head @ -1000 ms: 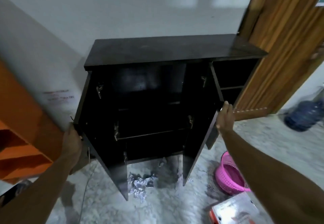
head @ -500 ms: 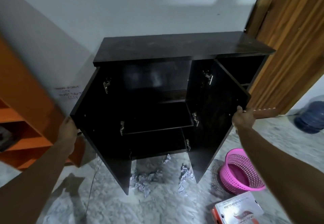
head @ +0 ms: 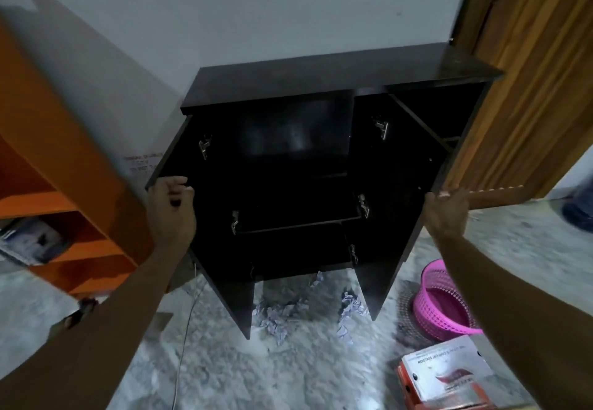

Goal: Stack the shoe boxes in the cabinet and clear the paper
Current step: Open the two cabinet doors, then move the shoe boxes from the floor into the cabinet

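A black cabinet [head: 337, 79] stands against the white wall with both doors swung wide. My left hand [head: 171, 207] grips the outer edge of the left door [head: 218, 249]. My right hand [head: 447, 213] holds the outer edge of the right door [head: 394, 204]. Dark shelves inside show nothing on them. Crumpled white paper [head: 276, 316] lies on the floor under and in front of the cabinet. An orange shoe box with a white lid [head: 446, 377] sits on the floor at the lower right.
A pink plastic basket [head: 439, 300] lies tilted on the marble floor right of the cabinet. An orange shelf unit [head: 64, 165] stands at the left. A wooden door [head: 529, 72] is at the right, and a thin cable [head: 187, 329] runs across the floor.
Both doors have swung further open, each with a hand on its edge. The view has shifted left and down, so the shoe box shows more.
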A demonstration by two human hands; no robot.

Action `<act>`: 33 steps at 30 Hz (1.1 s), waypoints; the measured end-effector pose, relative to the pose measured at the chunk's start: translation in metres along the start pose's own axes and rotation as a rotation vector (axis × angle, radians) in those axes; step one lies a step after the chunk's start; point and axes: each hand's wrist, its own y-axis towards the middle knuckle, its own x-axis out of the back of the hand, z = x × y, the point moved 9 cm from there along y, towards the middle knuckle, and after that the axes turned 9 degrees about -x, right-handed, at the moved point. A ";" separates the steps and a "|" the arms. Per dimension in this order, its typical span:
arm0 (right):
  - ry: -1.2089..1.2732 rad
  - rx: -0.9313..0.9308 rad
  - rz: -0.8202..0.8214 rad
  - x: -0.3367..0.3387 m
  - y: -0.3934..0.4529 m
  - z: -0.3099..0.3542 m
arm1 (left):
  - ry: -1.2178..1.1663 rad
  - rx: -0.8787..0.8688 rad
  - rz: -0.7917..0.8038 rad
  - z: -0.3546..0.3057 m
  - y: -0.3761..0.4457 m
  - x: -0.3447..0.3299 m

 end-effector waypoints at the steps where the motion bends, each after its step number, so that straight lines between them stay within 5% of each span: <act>1: -0.004 -0.008 0.014 0.001 -0.005 -0.010 | -0.055 -0.019 0.039 -0.009 -0.008 -0.020; 14: 0.068 -0.225 -0.136 0.035 -0.085 -0.128 | -0.224 -0.107 0.872 -0.018 -0.087 -0.250; 21: 0.136 -0.383 -0.384 0.049 -0.159 -0.217 | -0.265 -0.211 1.245 -0.008 -0.156 -0.308; 33: 0.131 -0.817 -0.597 0.073 -0.322 -0.453 | -0.101 -0.293 1.842 0.026 -0.400 -0.354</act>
